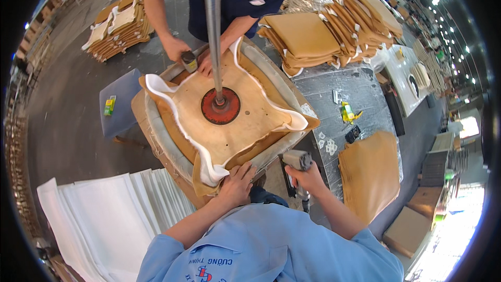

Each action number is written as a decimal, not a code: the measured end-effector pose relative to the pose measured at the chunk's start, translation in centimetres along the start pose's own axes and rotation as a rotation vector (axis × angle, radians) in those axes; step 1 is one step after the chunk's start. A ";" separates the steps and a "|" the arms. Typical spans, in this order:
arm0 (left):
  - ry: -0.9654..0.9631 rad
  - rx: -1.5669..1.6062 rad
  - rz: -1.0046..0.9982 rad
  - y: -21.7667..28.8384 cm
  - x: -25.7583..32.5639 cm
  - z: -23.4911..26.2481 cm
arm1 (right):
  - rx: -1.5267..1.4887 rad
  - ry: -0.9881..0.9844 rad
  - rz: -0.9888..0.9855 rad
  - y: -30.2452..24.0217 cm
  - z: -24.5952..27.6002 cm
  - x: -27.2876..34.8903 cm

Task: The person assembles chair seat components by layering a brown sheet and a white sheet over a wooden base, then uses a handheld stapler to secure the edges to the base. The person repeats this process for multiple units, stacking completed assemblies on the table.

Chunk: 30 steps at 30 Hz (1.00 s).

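Observation:
A wooden seat panel (198, 94) lies in a padded square frame (164, 149), with white padding (209, 169) and a tan cover (282, 149) showing round its edges. A metal rod (213, 31) stands on a red disc (221, 106) at the panel's middle. At the near edge, my left hand (237, 184) has its fingers bent over the tan cover beside the white corner. My right hand (309, 178) is closed round the handle of a staple gun (297, 160), held just off the frame's near right side. Across from me, a co-worker's hand (177, 48) holds another staple gun (189, 61).
Stacks of tan covered panels (302, 36) stand at the back right, and another stack (120, 23) at the back left. A plastic-covered table (360, 91) on the right bears tan sheets (370, 172) and a yellow-green packet (348, 112). White sheets (104, 219) lie near left; a blue-grey stool (122, 99) stands left.

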<state>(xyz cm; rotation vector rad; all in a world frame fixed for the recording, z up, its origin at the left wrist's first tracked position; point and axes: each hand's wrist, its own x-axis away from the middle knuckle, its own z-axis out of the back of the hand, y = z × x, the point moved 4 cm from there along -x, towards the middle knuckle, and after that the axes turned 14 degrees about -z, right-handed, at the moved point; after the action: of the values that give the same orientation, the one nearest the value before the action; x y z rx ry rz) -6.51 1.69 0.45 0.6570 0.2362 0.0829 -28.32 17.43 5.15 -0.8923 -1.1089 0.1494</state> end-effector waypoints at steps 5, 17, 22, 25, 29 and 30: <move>0.070 0.064 -0.018 -0.9 0.3 -1.2 | 0.195 -0.053 -0.173 -6.5 -2.4 -4.4; 0.026 0.047 -0.098 -2.2 1.0 -3.3 | 0.325 0.015 -0.282 -8.7 -7.1 -6.2; 0.017 0.062 -0.111 -2.5 1.4 -3.2 | 0.310 0.058 -0.266 -8.6 -7.9 -5.9; 0.014 0.066 -0.114 -2.5 1.4 -3.0 | 0.325 0.074 -0.224 -8.3 -8.0 -5.8; 0.040 0.063 -0.115 -2.6 1.4 -2.9 | 0.388 0.073 -0.269 -8.7 -8.2 -6.0; 0.048 0.069 -0.121 -2.5 1.4 -2.8 | 0.396 0.079 -0.288 -8.6 -8.0 -6.2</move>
<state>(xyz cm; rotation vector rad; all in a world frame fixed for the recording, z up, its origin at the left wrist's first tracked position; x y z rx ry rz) -5.85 1.54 -3.49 0.7083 0.3253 -0.0257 -27.36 4.17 5.50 -0.3780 -1.0737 0.0900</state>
